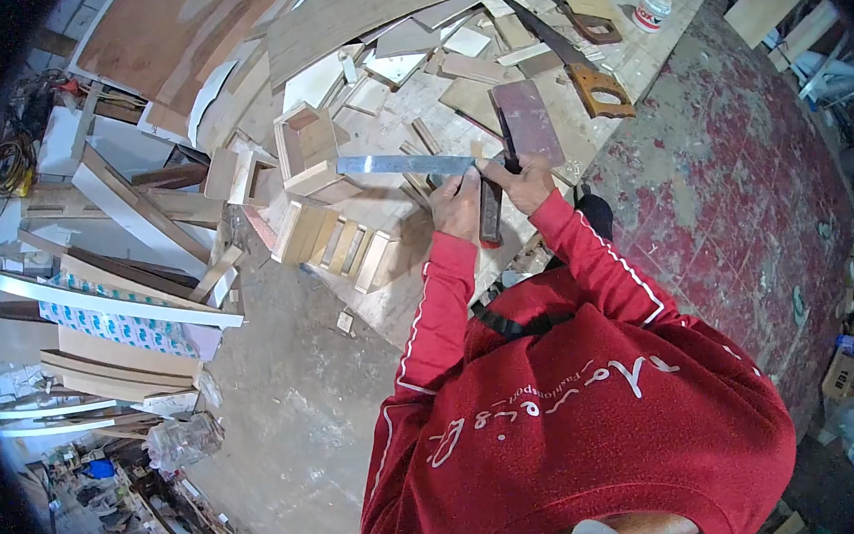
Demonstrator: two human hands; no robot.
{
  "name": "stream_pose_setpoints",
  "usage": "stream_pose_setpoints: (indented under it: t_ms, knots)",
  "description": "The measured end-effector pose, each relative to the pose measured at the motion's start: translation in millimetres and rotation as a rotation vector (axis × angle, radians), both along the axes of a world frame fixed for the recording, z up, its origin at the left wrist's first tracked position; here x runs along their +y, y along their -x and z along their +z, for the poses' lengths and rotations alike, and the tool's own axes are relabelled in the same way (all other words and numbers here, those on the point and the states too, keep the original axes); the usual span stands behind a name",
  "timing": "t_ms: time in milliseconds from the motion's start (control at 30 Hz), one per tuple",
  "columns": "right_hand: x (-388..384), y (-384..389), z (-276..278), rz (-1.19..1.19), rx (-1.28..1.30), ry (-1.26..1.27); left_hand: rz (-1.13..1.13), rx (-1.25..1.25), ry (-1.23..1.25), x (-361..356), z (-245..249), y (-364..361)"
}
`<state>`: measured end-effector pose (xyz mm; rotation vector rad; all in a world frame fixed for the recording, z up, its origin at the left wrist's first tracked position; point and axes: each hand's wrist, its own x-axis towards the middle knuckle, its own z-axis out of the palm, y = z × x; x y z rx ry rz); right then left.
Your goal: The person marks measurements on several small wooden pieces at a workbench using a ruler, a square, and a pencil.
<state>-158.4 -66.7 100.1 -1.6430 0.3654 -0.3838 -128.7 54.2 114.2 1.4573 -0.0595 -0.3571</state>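
Both hands are close together over the near edge of a wooden worktable. My left hand [456, 207] has its fingers closed at the right end of a flat metal strip [394, 164], which extends to the left. My right hand [525, 181] is closed beside it, at the same end of the strip, with a dark slender tool [506, 132] rising from its fingers. Below and between the hands lies a dark block [489, 216]. What exactly each set of fingers grips is partly hidden. A dark red board [527, 124] lies just beyond my right hand.
Small wooden frames [330, 244] stand left of my hands. A wooden-handled saw [600, 91], a second saw [594, 28] and a white tub [652, 10] lie toward the right. Wood offcuts [409, 37] cover the far side. Curved boards [141, 204] are stacked at left.
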Motion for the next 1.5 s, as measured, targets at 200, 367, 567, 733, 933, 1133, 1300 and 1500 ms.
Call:
stream_pose_setpoints:
  t_ms: [200,367,567,733,933,1133,1300,1500]
  knots:
    - [-8,11,-4,0.072,0.087,-0.047,-0.100,0.047,-0.004,5,-10,-7]
    - [-5,15,5,0.023,0.024,-0.120,-0.155,-0.049,-0.072,0,-8,-7]
    - [-13,18,9,0.002,0.049,-0.135,-0.163,0.020,0.071,-3,-24,-13]
    - [-15,19,4,-0.015,0.039,-0.084,-0.174,-0.043,-0.045,-9,4,-7]
    - [-13,24,10,-0.045,0.063,-0.089,-0.125,-0.050,-0.116,-18,15,0]
    - [-17,24,4,-0.001,0.046,-0.065,-0.095,-0.001,-0.126,-17,16,-1]
    - [-13,24,9,-0.018,0.059,-0.114,-0.107,-0.080,-0.110,-15,1,-5]
    - [-12,23,2,-0.005,0.067,-0.099,-0.103,-0.086,-0.098,-12,2,-6]
